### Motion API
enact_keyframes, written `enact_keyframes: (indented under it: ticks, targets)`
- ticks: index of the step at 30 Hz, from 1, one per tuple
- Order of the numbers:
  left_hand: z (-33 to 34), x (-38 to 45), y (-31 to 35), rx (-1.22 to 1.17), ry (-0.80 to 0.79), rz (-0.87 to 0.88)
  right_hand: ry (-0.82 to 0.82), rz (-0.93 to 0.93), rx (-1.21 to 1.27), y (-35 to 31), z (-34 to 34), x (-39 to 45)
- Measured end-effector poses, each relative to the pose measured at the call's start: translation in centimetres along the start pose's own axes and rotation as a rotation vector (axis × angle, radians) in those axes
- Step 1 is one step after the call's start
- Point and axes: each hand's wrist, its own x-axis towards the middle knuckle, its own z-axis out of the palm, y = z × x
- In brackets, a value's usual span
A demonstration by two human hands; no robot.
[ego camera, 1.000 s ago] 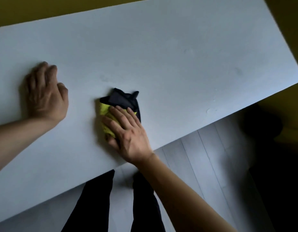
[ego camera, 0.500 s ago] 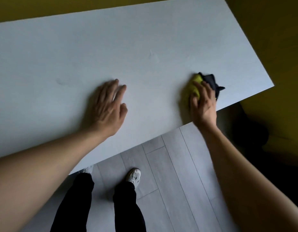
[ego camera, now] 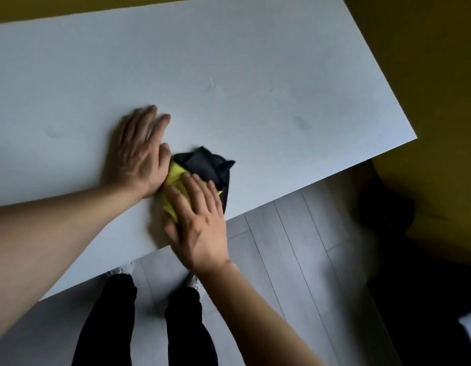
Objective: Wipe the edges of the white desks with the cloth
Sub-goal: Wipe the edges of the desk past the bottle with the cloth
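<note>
The white desk (ego camera: 255, 75) fills the upper part of the view, its near edge running diagonally from lower left to the right corner. A yellow and black cloth (ego camera: 205, 167) lies bunched on the desk close to that near edge. My right hand (ego camera: 197, 223) presses flat on the cloth's near side, palm down, wrist over the desk edge. My left hand (ego camera: 139, 151) rests flat on the desk, fingers together, its thumb side touching the cloth's left end.
Below the desk edge is grey plank floor (ego camera: 295, 247) with my dark trouser legs (ego camera: 118, 326) and pale shoes. A yellow wall (ego camera: 427, 75) lies to the right, with a dark shape (ego camera: 387, 215) at its foot near the desk's corner.
My right hand slid the cloth leftward along the near edge, from near the right corner back to beside my left hand. The left hand stayed planted on the desk.
</note>
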Motion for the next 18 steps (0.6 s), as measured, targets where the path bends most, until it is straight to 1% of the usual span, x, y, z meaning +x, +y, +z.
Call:
enact_keyframes:
  ticks: [3,5,7,10,12,14,15,16,18]
  targets:
    - [0.1,0.0,0.1,0.006,0.017,0.004,-0.020,-0.116,-0.035,2.6,-0.8,0.8]
    - [0.1,-0.2,0.0,0.009,0.015,0.014,-0.016,-0.099,-0.038,5.9,-2.2,1.9]
    - [0.1,-0.2,-0.1,0.009,0.010,0.013,0.043,0.004,-0.037,10.8,-4.5,3.7]
    - [0.2,-0.3,0.0,0.002,0.009,0.007,0.207,0.181,-0.074,19.3,-8.6,7.4]
    - [0.4,-0.3,-0.1,0.009,0.013,0.010,0.275,0.347,-0.070,22.4,-10.4,9.9]
    - [0.5,-0.2,-0.1,0.015,0.021,0.009,0.330,0.514,-0.029,22.4,-10.4,11.8]
    - [0.5,-0.1,-0.1,0.018,0.027,0.008,0.349,0.551,-0.036,21.7,-10.0,12.2]
    - [0.5,-0.2,-0.1,0.019,0.033,0.007,0.347,0.536,-0.057,20.7,-9.4,12.4]
    - [0.5,-0.2,-0.1,0.017,0.051,0.003,0.312,0.377,-0.075,17.8,-7.6,12.1]
